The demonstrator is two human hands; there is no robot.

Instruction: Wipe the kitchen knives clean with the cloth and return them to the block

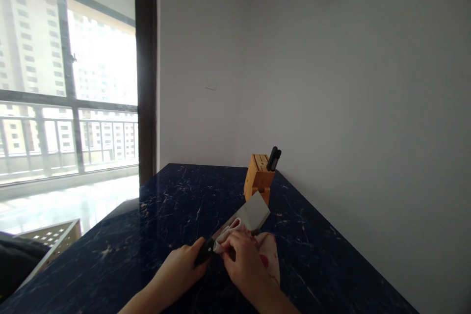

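Note:
A cleaver [253,211] with a broad metal blade and a black riveted handle is held over the table, its blade pointing away and to the right. My left hand [184,265] is closed around the handle. In my right hand [241,257] is a white cloth [271,255] with red marks, pinched against the blade close to the handle. Part of the cloth hangs down to the right of that hand. Beyond the blade tip stands a wooden knife block [253,176] with black-handled tools [274,158] in its right side. The blade hides the block's lower front.
The dark blue marbled table [176,206] reaches back to the grey wall [331,108]. On the left, a perforated light-coloured chair or crate [55,245] with dark fabric [18,260] stands beside the table edge. Behind it is a large window [73,83] with a railing.

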